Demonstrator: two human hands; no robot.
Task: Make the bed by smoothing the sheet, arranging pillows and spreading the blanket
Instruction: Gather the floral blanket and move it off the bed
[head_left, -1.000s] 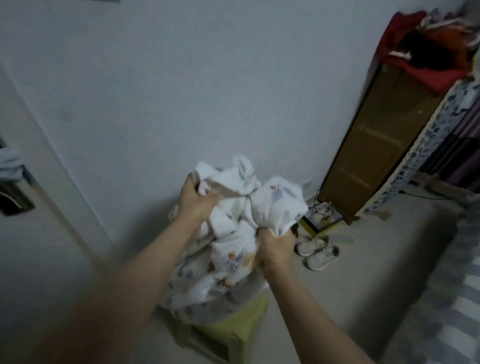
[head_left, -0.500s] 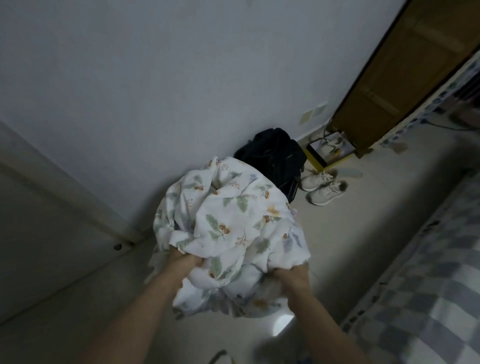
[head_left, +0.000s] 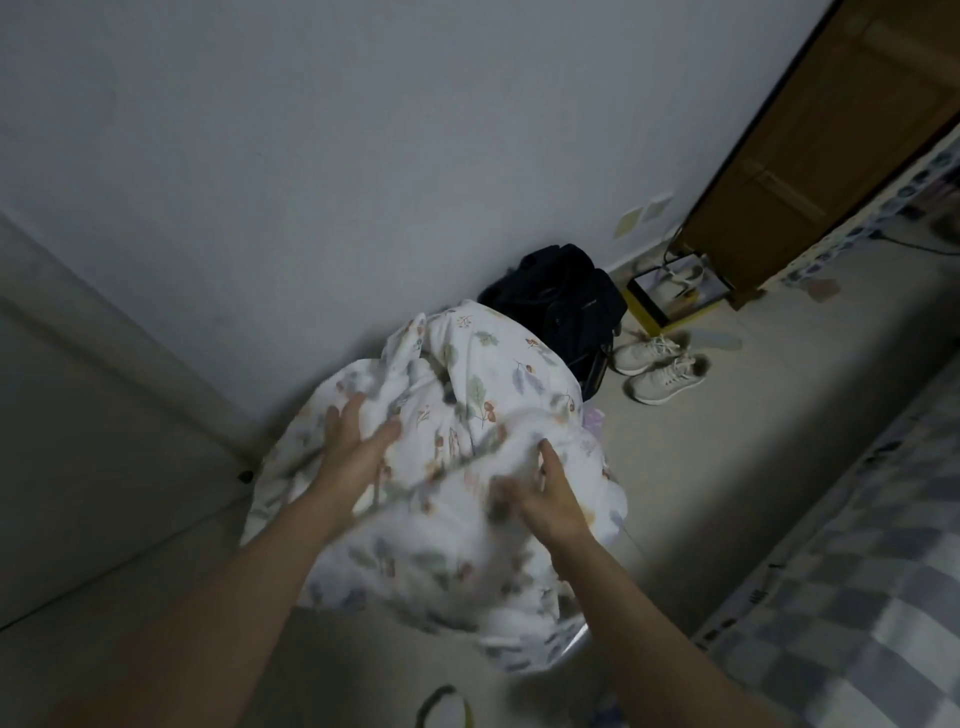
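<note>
Hovering both hands over a bunched floral blanket (head_left: 467, 467)
Left hand (head_left: 358, 447) and right hand (head_left: 550, 493) had fingers spread, gripping nothing; black backpack (head_left: 566, 306) behind

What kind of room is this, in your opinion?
Probably a bedroom: a bed with a checked sheet at the right, a bundled floral blanket, and sneakers beside a wooden wardrobe.
</note>
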